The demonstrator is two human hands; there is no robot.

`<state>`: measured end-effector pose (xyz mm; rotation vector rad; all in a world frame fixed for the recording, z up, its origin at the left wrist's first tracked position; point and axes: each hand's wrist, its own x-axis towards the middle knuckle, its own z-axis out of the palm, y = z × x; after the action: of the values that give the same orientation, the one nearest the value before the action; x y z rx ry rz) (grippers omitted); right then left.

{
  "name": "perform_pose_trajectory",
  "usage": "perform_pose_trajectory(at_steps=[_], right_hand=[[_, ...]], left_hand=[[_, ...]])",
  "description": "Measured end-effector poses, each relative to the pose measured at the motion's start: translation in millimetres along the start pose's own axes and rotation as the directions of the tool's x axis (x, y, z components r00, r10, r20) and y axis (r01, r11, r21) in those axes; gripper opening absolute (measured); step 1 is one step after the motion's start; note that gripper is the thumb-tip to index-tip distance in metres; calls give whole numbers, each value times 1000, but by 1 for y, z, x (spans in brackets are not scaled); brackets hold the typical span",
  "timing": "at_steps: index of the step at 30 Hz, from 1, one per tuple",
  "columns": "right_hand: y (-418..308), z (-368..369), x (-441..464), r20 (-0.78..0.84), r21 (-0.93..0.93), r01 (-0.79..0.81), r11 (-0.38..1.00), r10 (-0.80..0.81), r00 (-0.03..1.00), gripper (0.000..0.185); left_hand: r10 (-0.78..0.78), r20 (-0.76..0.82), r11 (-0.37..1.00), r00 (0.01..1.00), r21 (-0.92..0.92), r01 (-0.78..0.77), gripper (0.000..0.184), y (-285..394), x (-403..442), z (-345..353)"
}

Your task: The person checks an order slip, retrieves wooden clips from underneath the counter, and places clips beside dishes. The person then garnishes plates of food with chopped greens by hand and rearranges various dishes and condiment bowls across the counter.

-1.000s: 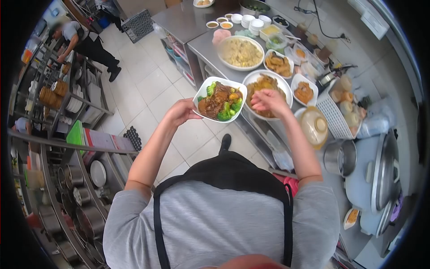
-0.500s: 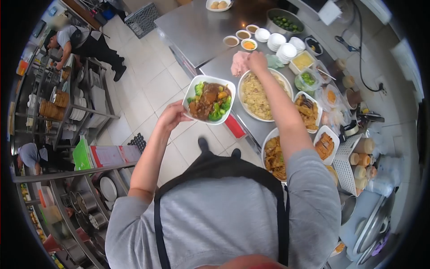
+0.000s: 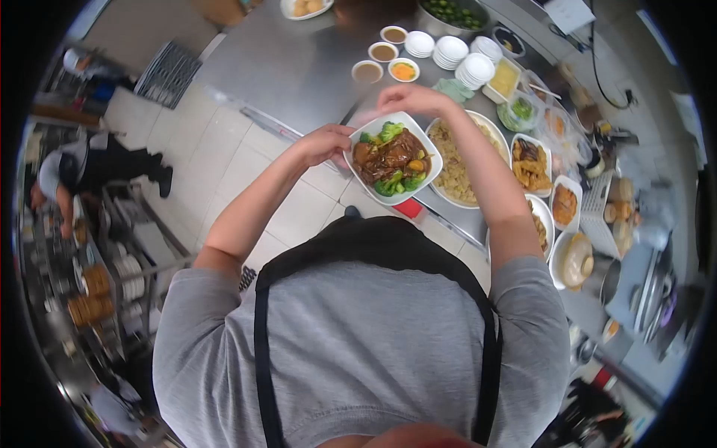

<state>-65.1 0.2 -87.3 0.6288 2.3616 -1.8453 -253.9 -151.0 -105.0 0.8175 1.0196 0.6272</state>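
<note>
My left hand [image 3: 326,144] is closed on the left rim of a square white bowl [image 3: 435,170], held tilted over the counter's front edge. In the bowl lie broccoli florets [image 3: 390,131] and pieces of brown sauced meat [image 3: 399,151]. At the bowl's far rim is my right hand [image 3: 409,98], its fingers bent around a pink cloth [image 3: 364,117] that is blurred and partly hidden behind the bowl. Right of the bowl, beneath my right forearm, sits a large round dish of yellowish food [image 3: 453,166].
Small sauce cups [image 3: 383,51] and stacked white dishes [image 3: 450,52] stand at the back, near a green cloth [image 3: 453,90]. To the right are dishes of fried food [image 3: 531,164] and a lidded pot [image 3: 576,260]. A co-worker [image 3: 89,168] bends over a shelf at left.
My right hand has moved left from the counter to the bowl's far rim with the pink cloth. The left hand has brought the bowl right and slightly closer to the counter.
</note>
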Motion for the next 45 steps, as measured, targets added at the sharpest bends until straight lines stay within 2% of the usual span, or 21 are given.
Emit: perform_pose_trajectory(at_steps=[1, 3, 14, 16, 20, 22, 23, 25, 26, 28, 30, 32, 34, 36, 38, 39, 40, 41, 42, 43, 45], right_hand=[[-5, 2, 2, -37, 15, -12, 1000, 12, 999, 15], [-10, 7, 5, 73, -227, 195, 954, -183, 980, 13], [-10, 3, 28, -87, -538, 64, 841, -131, 988, 8], [-21, -8, 21, -207, -579, -129, 805, 8, 978, 7], [7, -46, 6, -373, -611, -212, 762, -41, 927, 11], [22, -63, -8, -635, -472, -301, 829, -84, 768, 10], [37, -63, -8, -644, -465, -311, 829, -75, 761, 10], [68, -58, 2, -229, -968, -224, 116, -28, 973, 12], [56, -30, 7, -658, -646, -622, 441, 90, 747, 13], [84, 22, 32, -933, -358, -773, 524, -216, 287, 16], [112, 47, 49, -797, -603, -763, 233, -138, 588, 20], [89, 90, 49, -834, -548, -750, 369, -310, 457, 23], [60, 129, 21, -716, -696, -609, 380, -432, 549, 25], [42, 158, -2, -669, -701, -539, 467, -166, 725, 32], [57, 185, -19, -686, -727, -563, 394, -373, 625, 34], [56, 193, -32, -709, -695, -527, 489, -341, 618, 35], [51, 198, -52, -689, -725, -557, 406, -418, 592, 22], [53, 204, -65, -757, -613, -440, 656, -328, 565, 19], [63, 205, -81, -740, -352, -428, 832, 32, 671, 19], [41, 199, -108, -694, -95, -482, 871, 289, 659, 15], [14, 197, -160, -790, 179, -413, 893, 381, 481, 13]], left_hand=[[-14, 34, 1000, 999, 19, 13, 38, 6, 8, -2], [-90, 59, 996, 994, 10, 89, 38, 19, 20, -2], [-65, 146, 998, 987, 10, 64, 44, 25, 20, -27], [-66, 122, 998, 990, 20, 64, 45, 23, 13, -32], [6, 51, 1000, 999, 2, -6, 46, 7, 3, -51], [10, 19, 1000, 1000, -2, -10, 46, 1, -8, -61], [1, -22, 1000, 1000, -19, -1, 45, -2, -14, -66], [-10, -52, 1000, 999, -29, 9, 44, -5, -25, -72], [-2, -110, 998, 994, -63, -5, 44, -5, -31, -72], [2, -155, 996, 988, -90, -16, 44, -6, -37, -78], [32, -207, 991, 978, -118, -57, 44, -7, -38, -86], [37, -207, 990, 978, -123, -63, 43, -4, -34, -87], [51, -203, 989, 978, -124, -77, 42, -3, -29, -90], [70, -159, 984, 985, -153, -95, 39, -10, -6, -95], [86, -139, 984, 987, -144, -106, 37, -23, 25, -102], [78, -123, 986, 989, -141, -95, 38, -18, 33, -91], [50, -127, 987, 991, -147, -68, 39, -18, 45, -83], [36, -110, 988, 993, -149, -53, 38, -21, 57, -80], [41, -115, 971, 992, -231, -67, 35, -30, 70, -79], [1, -125, 977, 992, -210, -27, 33, -27, 74, -72], [7, -131, 970, 991, -239, -39, 34, -25, 83, -61]])
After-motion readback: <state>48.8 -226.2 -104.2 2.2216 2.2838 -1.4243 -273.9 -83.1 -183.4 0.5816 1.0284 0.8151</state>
